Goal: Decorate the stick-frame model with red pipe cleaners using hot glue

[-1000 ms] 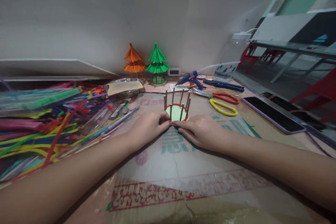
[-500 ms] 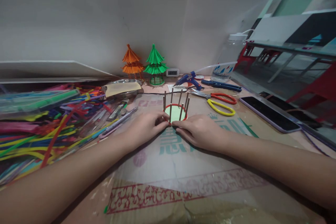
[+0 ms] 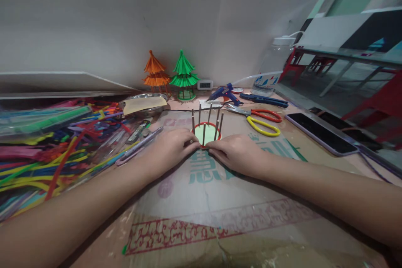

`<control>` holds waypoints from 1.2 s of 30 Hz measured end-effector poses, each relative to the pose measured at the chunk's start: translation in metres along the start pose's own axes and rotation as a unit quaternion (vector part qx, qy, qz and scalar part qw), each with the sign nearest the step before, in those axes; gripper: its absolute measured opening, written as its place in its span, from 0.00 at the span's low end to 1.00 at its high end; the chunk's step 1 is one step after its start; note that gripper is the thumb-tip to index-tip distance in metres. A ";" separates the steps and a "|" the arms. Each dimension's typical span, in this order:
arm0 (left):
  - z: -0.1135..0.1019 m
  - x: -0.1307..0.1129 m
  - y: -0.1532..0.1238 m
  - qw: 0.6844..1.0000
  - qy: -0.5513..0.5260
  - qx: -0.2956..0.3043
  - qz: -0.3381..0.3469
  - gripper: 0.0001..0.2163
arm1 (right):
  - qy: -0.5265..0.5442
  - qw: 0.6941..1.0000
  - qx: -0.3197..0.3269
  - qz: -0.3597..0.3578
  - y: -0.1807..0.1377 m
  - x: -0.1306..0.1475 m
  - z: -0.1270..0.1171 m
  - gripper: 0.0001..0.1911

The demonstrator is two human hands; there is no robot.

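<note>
A small round base point(image 3: 208, 137) with a pale green top and a red rim lies on the covered tabletop, several brown sticks point(image 3: 204, 134) standing upright around its edge. My left hand point(image 3: 176, 144) is at its front left, thumb and fingers pinched at the red rim point(image 3: 202, 147). From the front right, my right hand point(image 3: 235, 153) presses its closed fingertips against the same rim. My fingers partly hide the base's near edge.
Colourful pipe cleaners point(image 3: 56, 155) fill the left side. An orange model point(image 3: 154, 71) and a green model point(image 3: 184, 73) stand behind. A glue gun point(image 3: 226, 93), pliers point(image 3: 264, 100), scissors point(image 3: 262, 123), a phone point(image 3: 320, 134) and a bottle point(image 3: 271, 67) lie or stand to the right.
The base with its sticks has turned slightly, its back sticks shifting left relative to the front one. Both hands remain at the rim. The whole view has shifted a little.
</note>
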State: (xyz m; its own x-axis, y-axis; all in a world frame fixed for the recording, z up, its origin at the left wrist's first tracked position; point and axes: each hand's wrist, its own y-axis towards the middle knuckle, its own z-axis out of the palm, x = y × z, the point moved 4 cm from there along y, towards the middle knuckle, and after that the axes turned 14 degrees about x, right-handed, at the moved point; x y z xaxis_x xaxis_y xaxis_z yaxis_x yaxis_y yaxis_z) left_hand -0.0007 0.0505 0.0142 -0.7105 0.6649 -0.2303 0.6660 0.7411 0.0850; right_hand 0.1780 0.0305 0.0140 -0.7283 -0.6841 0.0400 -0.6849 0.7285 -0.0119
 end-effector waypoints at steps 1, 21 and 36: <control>0.000 -0.002 0.000 1.000 -0.005 0.002 -0.005 0.09 | 0.001 1.000 0.001 0.009 0.001 0.000 0.000 0.14; 0.008 -0.013 0.003 0.998 -0.047 0.006 -0.031 0.09 | 0.138 0.983 0.009 0.125 0.012 -0.009 -0.001 0.12; 0.009 -0.015 0.004 0.997 -0.056 0.015 -0.047 0.09 | 0.105 0.987 0.014 0.122 0.015 -0.007 -0.003 0.11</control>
State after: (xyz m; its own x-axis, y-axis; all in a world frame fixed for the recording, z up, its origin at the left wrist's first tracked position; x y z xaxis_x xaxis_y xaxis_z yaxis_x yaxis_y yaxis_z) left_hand 0.0143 0.0424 0.0095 -0.7413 0.5765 -0.3437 0.6052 0.7956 0.0291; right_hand 0.1731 0.0458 0.0167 -0.8531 -0.4643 0.2382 -0.4927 0.8670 -0.0745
